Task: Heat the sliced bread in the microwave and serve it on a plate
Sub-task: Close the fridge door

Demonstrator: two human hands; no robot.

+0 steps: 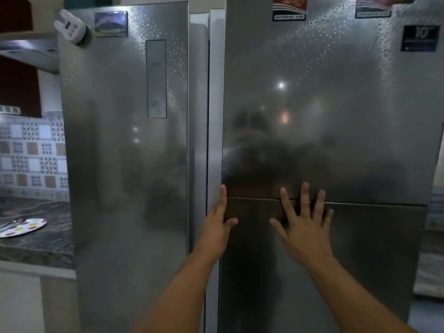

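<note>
Two steel refrigerators stand side by side in front of me. My left hand point(219, 222) is at the left edge of the right refrigerator door point(324, 111), fingers along the edge and thumb on its front. My right hand point(304, 221) lies flat with spread fingers across the seam between that upper door and the lower door point(336, 260). A white plate point(26, 227) with coloured spots lies on the dark counter at the left, with cutlery on it. No bread and no microwave are in view.
The left refrigerator point(125, 164) carries a control panel point(156, 79), a magnet and a white clip. A dark marbled counter point(36, 246) with a patterned tile wall lies to its left. Stickers sit on the right door's top.
</note>
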